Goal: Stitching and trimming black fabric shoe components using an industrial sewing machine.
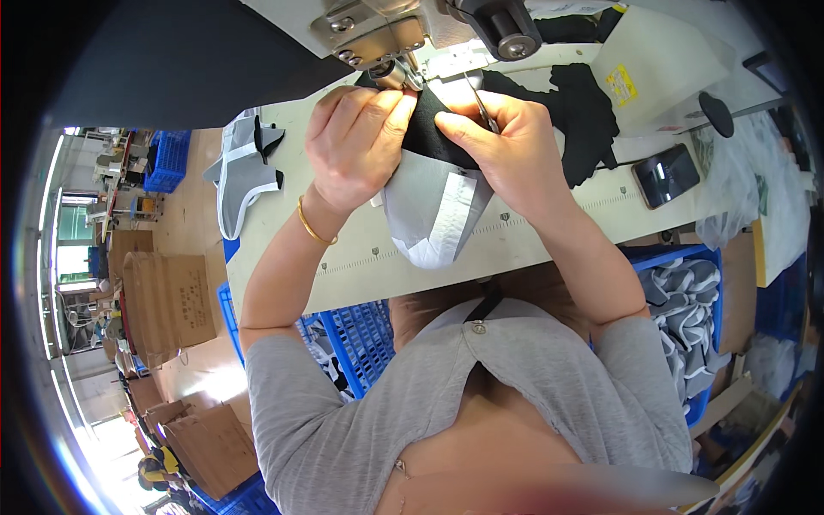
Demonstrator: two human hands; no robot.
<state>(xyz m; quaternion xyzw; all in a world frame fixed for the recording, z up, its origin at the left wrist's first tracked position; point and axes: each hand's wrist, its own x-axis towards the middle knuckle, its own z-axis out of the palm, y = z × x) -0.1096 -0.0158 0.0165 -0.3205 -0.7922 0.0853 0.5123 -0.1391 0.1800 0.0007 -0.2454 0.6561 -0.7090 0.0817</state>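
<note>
A grey and black fabric shoe upper with a white strip lies under the sewing machine head, its rounded grey end toward me. My left hand is closed, its fingertips pinching the black edge close to the presser foot. Thumb on top, my right hand grips the black part from the other side. A slim pointed metal tool, apparently thread snips, is also tucked in the right hand; its handles are hidden. The needle tip cannot be made out.
Black fabric pieces and a phone lie on the table's right side. Another grey upper rests at the left edge. Blue baskets with cut pieces stand below, and a blue crate of grey pieces at right.
</note>
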